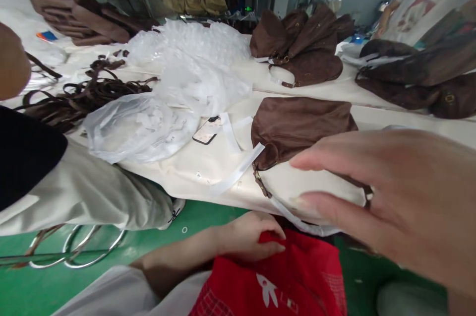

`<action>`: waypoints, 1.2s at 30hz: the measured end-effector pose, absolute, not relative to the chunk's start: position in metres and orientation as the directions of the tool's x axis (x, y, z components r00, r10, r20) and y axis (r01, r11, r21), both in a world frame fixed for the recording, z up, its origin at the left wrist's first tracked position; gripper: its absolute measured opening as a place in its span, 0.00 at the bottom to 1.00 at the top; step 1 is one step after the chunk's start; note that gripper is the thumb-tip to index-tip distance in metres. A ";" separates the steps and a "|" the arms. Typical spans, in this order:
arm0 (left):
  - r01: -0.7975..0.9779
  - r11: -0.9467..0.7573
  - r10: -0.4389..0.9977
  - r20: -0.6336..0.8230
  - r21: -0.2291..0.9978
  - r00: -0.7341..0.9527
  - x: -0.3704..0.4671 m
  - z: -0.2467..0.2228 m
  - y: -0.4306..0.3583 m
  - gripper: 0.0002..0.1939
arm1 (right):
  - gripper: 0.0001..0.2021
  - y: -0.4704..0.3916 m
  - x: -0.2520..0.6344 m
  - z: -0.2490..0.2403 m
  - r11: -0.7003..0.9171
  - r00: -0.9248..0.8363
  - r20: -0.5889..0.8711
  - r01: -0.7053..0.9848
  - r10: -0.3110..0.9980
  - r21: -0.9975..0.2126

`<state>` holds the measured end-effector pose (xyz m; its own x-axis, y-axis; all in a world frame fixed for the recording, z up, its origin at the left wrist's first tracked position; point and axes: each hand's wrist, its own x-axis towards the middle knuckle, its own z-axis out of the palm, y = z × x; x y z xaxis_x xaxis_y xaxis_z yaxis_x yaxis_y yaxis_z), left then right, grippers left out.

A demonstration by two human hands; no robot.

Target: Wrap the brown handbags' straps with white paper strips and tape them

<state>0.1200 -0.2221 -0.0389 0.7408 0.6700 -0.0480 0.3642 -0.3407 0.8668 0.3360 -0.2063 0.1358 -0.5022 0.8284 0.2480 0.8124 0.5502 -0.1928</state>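
Note:
A brown handbag [297, 120] lies on the white-covered table, its flap side toward me. From its left end a strap [305, 225] wrapped in white film loops down along the table's front edge. My right hand [390, 202], large and close to the camera, hangs in front of the bag with thumb and fingers apart and nothing visible between them. My left hand [256, 236] rests low by the red apron [275, 281], fingers loosely curved and parted from the thumb. White strips [238, 169] lie left of the bag.
Clear plastic bags [174, 83] and a phone [207, 130] lie left of centre. Brown straps [85, 97] are heaped farther left. More brown bags [308, 43] are piled behind, others [420, 78] at right. A person's trousered leg [100, 192] is close on the left; another person [427, 13] stands back right.

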 end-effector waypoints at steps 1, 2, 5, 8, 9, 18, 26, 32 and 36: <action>0.345 -0.348 0.669 -0.028 0.872 0.743 0.117 -0.037 -0.220 0.12 | 0.15 -0.191 0.336 0.139 0.543 -0.504 0.233 0.826 0.832 -0.150; 0.322 -0.347 0.673 -0.006 0.881 0.740 0.114 -0.035 -0.218 0.11 | 0.14 -0.178 0.338 0.135 0.520 -0.489 0.220 0.845 0.844 -0.120; 0.285 -0.333 0.777 0.090 0.899 0.622 0.101 -0.030 -0.207 0.11 | 0.16 -0.157 0.348 0.089 0.434 -0.429 0.069 0.880 0.901 -0.195; 0.400 -0.360 0.908 0.218 0.843 0.357 0.086 -0.025 -0.183 0.10 | 0.16 -0.153 0.353 0.026 0.291 -0.355 -0.104 0.874 0.929 -0.389; 0.465 -0.358 0.927 0.246 0.810 0.285 0.082 -0.023 -0.171 0.09 | 0.15 -0.152 0.352 0.009 0.238 -0.324 -0.134 0.867 0.936 -0.438; 0.799 -0.110 0.976 -0.087 0.591 0.199 0.091 -0.022 -0.071 0.20 | 0.16 -0.136 0.329 -0.049 -0.027 -0.122 -0.145 0.665 0.982 -0.746; 0.400 0.016 0.981 -0.092 0.916 0.171 0.082 -0.040 -0.062 0.16 | 0.18 -0.124 0.328 -0.045 -0.108 -0.022 -0.147 0.570 0.989 -0.815; 0.110 0.179 0.956 -0.199 0.978 0.215 0.077 -0.018 -0.078 0.26 | 0.22 -0.113 0.290 -0.032 -0.226 -0.040 -0.237 0.182 0.971 -0.957; 0.107 0.210 0.888 -0.236 0.972 0.394 0.072 -0.003 -0.101 0.28 | 0.28 -0.122 0.264 -0.022 -0.490 -0.161 -0.463 -0.286 0.871 -0.823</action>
<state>0.0720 -0.1010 -0.0026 0.3939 0.8885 -0.2355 0.1067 0.2103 0.9718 0.2640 -0.1223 -0.0225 -0.1607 0.8715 -0.4634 -0.2862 -0.4904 -0.8231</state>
